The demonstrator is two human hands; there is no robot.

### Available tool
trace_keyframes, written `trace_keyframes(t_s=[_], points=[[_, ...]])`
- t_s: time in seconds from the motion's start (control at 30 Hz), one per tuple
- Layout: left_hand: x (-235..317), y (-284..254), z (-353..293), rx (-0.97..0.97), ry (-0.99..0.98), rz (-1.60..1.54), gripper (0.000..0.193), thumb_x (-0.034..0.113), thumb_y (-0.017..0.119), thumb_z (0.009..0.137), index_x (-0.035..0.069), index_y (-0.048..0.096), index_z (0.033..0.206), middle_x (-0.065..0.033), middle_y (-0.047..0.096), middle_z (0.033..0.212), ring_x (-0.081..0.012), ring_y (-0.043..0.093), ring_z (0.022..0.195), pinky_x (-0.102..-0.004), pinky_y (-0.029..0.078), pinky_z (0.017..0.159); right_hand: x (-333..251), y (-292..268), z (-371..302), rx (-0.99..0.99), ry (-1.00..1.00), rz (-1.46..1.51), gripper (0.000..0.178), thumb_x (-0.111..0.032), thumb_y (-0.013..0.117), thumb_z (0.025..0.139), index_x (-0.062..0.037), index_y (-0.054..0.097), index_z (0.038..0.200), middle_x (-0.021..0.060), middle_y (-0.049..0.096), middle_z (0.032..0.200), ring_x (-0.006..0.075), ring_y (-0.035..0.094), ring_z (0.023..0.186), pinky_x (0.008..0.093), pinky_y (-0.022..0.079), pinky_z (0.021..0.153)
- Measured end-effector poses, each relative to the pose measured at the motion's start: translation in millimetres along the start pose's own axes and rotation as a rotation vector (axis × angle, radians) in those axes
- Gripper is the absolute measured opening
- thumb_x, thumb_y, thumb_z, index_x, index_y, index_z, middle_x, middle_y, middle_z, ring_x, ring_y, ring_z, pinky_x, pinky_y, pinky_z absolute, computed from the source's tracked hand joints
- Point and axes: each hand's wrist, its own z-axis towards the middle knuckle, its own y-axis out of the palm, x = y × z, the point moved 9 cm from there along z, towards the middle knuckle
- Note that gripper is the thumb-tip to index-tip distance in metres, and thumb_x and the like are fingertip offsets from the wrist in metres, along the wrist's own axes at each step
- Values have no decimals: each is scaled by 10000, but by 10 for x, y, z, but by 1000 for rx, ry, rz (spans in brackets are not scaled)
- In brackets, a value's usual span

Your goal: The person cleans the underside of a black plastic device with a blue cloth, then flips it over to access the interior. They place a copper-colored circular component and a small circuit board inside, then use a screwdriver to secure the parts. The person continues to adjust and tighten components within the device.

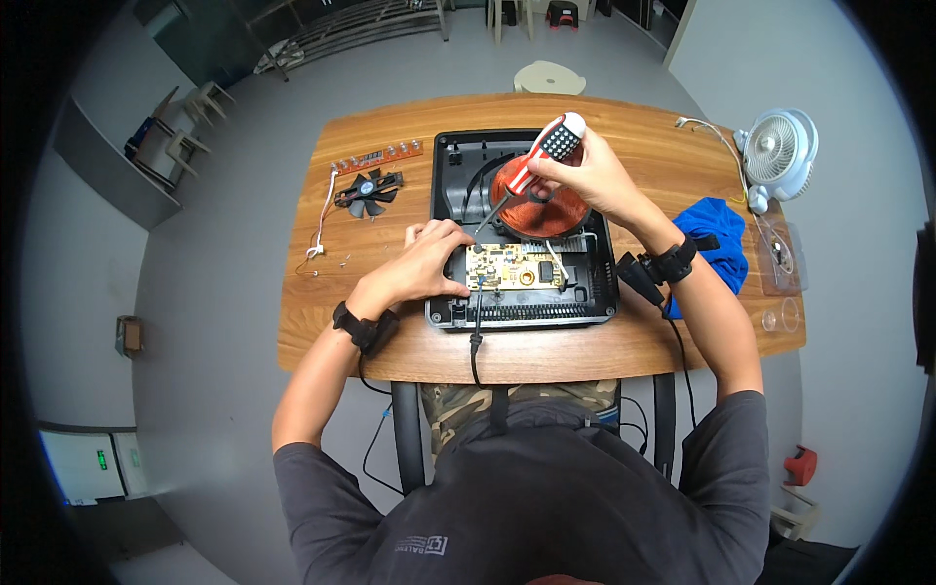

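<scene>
A black open appliance casing (450, 200) lies on the table in front of me. Inside it a round copper coil (517, 216) sits at the far right, and a yellowish circuit board (507, 276) lies nearer to me. My left hand (429, 258) grips the board's left end between thumb and fingers. A screwdriver (522, 175) with a red, white and black handle is in my right hand (595, 175), above the coil. It slants down to the left, its tip close to the board's far left corner. A black cord (476, 341) runs from the board over the table's near edge.
Left of the casing lie a small black fan (370, 193), a narrow strip board (375, 156) with a white cable, and small loose bits. On the right are a blue cloth (717, 249), a white desk fan (777, 151) and a clear plastic tray (780, 258).
</scene>
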Motion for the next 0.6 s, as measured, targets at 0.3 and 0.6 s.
trace_keyframes(t_s=[0.3, 0.6], points=[[-35, 69, 16, 71, 5, -74, 738, 197, 921, 676, 30, 588, 1314, -123, 577, 1238, -327, 507, 1225, -453, 404, 1065, 11, 43, -56, -10, -28, -10, 305, -139, 788, 919, -19, 572, 1098, 59, 691, 950, 118, 685, 795, 272, 582, 688], [-41, 32, 1, 154, 2, -195, 827, 128, 928, 643, -9, 530, 1355, -158, 600, 1218, -353, 539, 1194, -421, 450, 1070, 35, 116, 26, -22, -93, -127, 335, -174, 817, 899, -31, 588, 1096, 33, 686, 979, 87, 662, 888, 268, 573, 780]])
